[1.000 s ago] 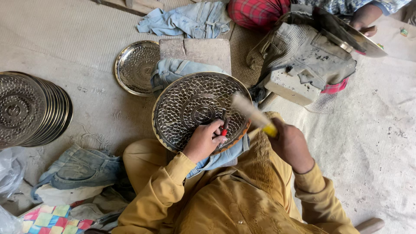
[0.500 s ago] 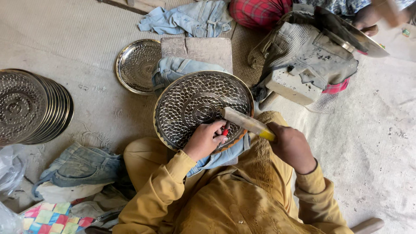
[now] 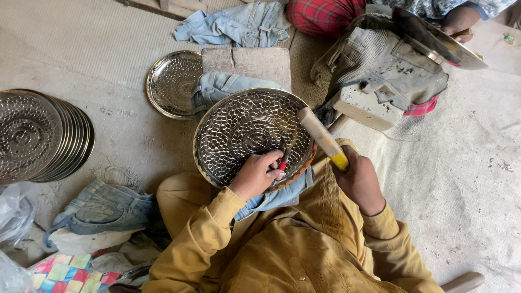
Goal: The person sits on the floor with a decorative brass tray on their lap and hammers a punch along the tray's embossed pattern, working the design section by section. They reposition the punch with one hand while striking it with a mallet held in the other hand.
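A round embossed metal tray [image 3: 239, 130] rests tilted on denim padding in my lap. My left hand [image 3: 258, 172] presses a small punch with a red grip [image 3: 284, 161] against the tray's near right part. My right hand [image 3: 355, 176] grips the yellow-ended handle of a wooden mallet [image 3: 320, 135], whose head is raised over the tray's right side, just above the punch. Both arms wear mustard-yellow sleeves.
A stack of several similar embossed trays [image 3: 38, 135] lies at the left, a single tray [image 3: 171, 82] at the top centre beside a wooden block [image 3: 249, 61]. Another person [image 3: 461, 19] sits at the top right holding a metal tray. Denim rags [image 3: 92, 209] lie on the floor.
The mallet swung down toward the punch half a second ago and is now lifted again. My left hand has kept the punch at nearly the same spot on the tray.
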Action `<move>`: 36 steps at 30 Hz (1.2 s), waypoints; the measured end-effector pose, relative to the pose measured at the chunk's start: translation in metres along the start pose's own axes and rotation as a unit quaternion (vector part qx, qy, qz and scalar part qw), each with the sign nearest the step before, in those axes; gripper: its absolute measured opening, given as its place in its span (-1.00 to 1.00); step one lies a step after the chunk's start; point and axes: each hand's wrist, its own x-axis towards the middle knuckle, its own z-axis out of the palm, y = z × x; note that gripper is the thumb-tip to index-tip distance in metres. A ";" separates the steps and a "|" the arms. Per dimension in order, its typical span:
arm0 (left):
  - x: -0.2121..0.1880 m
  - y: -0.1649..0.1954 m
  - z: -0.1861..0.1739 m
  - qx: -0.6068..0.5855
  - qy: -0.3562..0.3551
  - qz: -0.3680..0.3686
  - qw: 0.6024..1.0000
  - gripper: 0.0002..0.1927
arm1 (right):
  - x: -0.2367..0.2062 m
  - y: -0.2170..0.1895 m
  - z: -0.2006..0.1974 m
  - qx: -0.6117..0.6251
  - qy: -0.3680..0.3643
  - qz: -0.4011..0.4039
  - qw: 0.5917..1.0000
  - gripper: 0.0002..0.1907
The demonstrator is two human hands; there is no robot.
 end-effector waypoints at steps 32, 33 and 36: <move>-0.004 0.004 -0.009 -0.017 0.013 0.084 0.996 -0.60 | -0.004 0.002 0.009 -0.049 -0.038 -0.056 0.997 -0.64; -0.005 0.003 -0.009 -0.007 0.014 0.076 0.997 -0.58 | -0.005 0.002 0.009 -0.091 -0.053 -0.069 0.992 -0.62; -0.004 0.003 -0.011 0.016 0.004 0.044 0.999 -0.62 | -0.005 0.002 0.012 0.044 0.008 -0.040 0.998 -0.69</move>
